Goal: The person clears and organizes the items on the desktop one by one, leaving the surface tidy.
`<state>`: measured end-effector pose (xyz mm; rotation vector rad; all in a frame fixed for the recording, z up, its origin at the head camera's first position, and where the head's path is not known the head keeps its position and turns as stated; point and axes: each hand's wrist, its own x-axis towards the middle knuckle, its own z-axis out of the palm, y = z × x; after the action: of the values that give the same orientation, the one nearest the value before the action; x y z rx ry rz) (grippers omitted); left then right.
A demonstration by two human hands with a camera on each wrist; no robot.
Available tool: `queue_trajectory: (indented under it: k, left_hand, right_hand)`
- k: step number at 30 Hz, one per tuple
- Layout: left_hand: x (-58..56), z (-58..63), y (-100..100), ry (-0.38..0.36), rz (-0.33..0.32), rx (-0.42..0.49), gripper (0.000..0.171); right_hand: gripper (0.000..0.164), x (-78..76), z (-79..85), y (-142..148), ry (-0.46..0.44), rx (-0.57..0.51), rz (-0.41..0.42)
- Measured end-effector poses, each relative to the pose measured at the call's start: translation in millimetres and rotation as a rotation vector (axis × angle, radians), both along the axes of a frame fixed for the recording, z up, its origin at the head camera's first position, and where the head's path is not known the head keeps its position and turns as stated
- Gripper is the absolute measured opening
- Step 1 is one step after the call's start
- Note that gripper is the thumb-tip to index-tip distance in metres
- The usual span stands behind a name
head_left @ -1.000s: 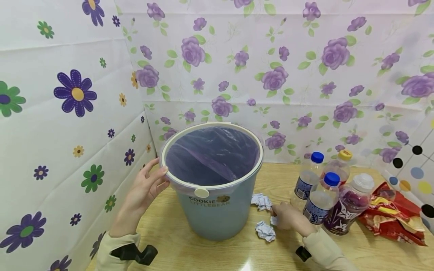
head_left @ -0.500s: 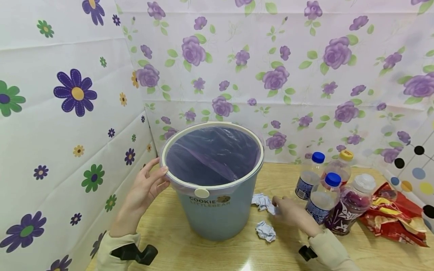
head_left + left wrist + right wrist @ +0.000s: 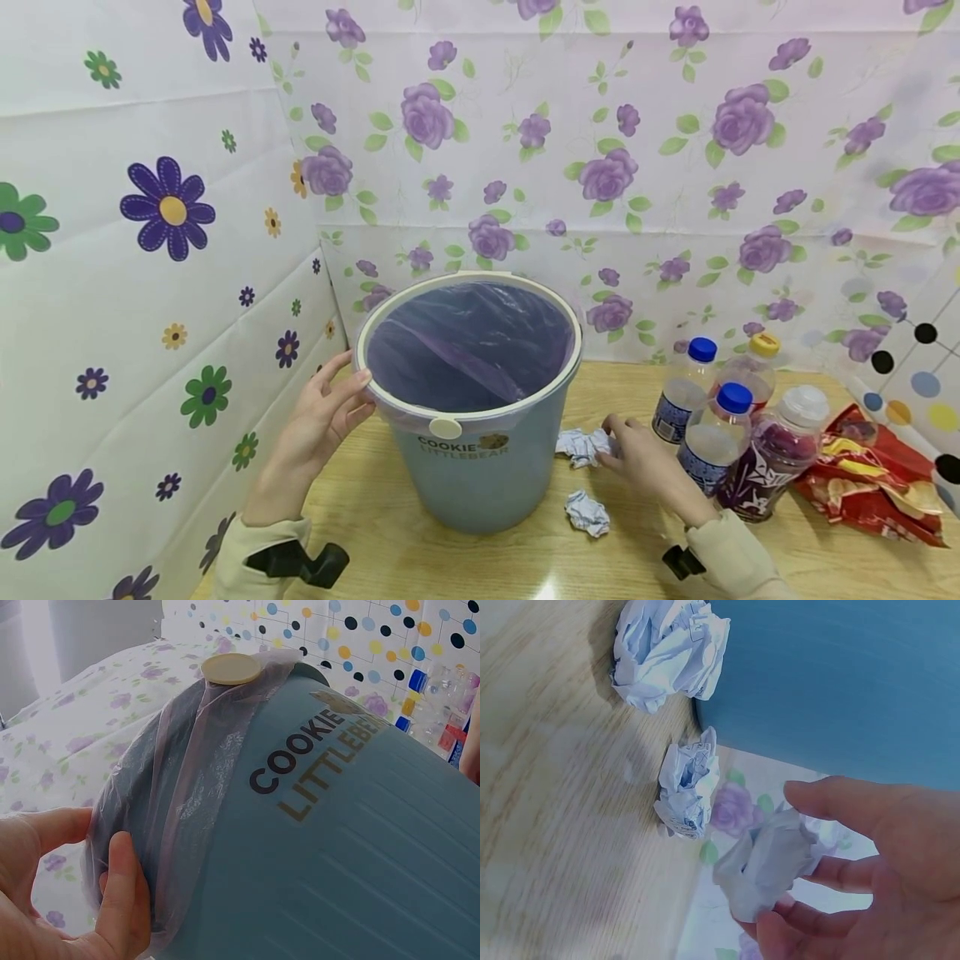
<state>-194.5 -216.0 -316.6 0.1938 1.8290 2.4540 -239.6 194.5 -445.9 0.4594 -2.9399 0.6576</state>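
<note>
A light-blue trash bin stands upright on the table, a thin translucent liner folded over its cream rim. My left hand holds the bin's left rim, with the liner under its fingers. To the right of the bin, my right hand pinches a crumpled paper ball between thumb and fingers, seen best in the right wrist view. Another crumpled paper ball lies just beyond it on the table. A third paper ball sits nearer the front, close to the bin.
Right of my right hand stand several plastic bottles: a blue-capped one, another blue-capped one, a yellow-capped one and a purple-labelled one. A red snack bag lies beyond them. Floral-covered walls close off the back and left.
My right hand has shifted slightly and lifted its fingers a little, the paper ball now pinched in them. The left hand and the bin have stayed put.
</note>
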Motion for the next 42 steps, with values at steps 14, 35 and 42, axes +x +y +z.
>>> queue_trajectory:
  k: [14, 35, 42]
  left_hand:
    - [1.1, -0.2, -1, 0.011, -0.007, -0.006, 0.047]
    - [-0.6, 1.0, -1, -0.015, -0.011, 0.006, 0.049]
    - [0.0, 0.1, -1, -0.031, -0.005, 0.024, 0.052]
  right_hand:
    - [0.033, 0.4, 5.2, -4, 0.178, -0.121, 0.009]
    - [0.039, 1.4, 10.0, -4, 0.277, -0.337, -0.013]
    - [0.039, 5.2, 13.2, -6, 0.293, -0.365, -0.02]
